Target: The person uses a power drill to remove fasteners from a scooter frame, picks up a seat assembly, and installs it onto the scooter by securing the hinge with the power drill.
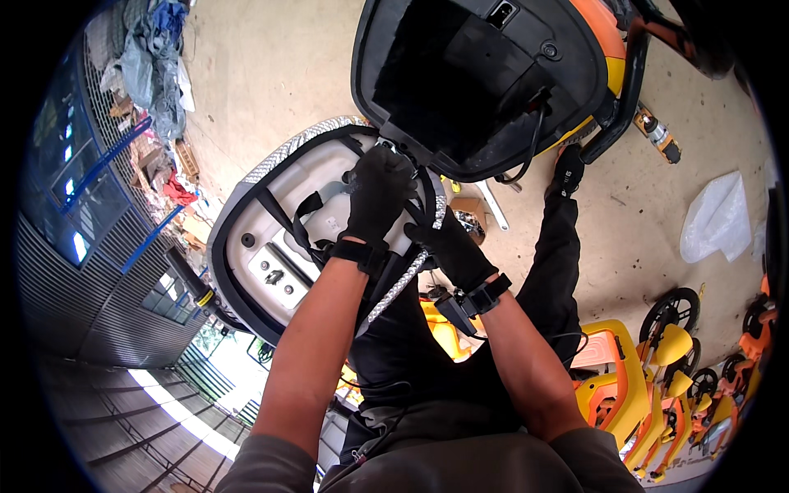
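A scooter seat [283, 226] is tipped up with its pale underside toward me, beside the black storage tub [493, 90] of a scooter. The seat has a black rim, black straps and a silver patterned edge. My left hand [380, 189], in a black glove, is closed at the metal hinge [386, 146] between seat and tub; its fingertips hide what it pinches. My right hand [457, 251], also gloved, is closed on the seat's right edge, its thumb and fingers over the silver trim. A black cable [538, 135] hangs out of the tub.
A handlebar grip [189, 278] sticks out beyond the seat's left side. On the floor lie an orange power tool [657, 135], a small cardboard box [470, 218] and a white plastic sheet [717, 218]. Several yellow and orange scooters [625, 394] stand at the lower right.
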Demonstrator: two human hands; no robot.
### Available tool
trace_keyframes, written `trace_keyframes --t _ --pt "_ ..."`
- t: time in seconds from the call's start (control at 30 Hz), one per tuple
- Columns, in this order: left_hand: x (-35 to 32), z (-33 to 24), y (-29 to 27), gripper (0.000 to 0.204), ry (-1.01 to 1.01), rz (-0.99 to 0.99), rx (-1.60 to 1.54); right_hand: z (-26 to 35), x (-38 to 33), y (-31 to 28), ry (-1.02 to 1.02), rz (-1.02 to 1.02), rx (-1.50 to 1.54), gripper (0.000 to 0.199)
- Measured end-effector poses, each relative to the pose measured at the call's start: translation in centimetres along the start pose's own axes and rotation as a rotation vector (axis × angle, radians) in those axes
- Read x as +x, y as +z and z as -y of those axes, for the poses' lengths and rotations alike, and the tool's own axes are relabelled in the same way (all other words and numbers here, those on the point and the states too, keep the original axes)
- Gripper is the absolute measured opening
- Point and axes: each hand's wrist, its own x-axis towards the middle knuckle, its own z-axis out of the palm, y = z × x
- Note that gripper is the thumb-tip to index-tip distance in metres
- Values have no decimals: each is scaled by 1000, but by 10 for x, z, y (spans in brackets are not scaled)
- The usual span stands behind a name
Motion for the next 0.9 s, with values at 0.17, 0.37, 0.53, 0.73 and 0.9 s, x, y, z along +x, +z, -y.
trace_keyframes --t 0.17,0.37,0.53,0.73,0.9 --pt "5 11 0 19 108 -55 363 -2 2 -1 -22 23 105 64" --pt "11 20 -5 24 577 8 779 2 3 -6 -39 53 52 60" --pt "7 19 4 20 313 -124 569 4 2 -7 -7 35 19 58" --pt "6 13 0 19 316 -34 640 5 2 -8 -9 31 19 58" --pt "7 12 -3 22 315 -4 709 0 4 -8 -68 58 65 60"
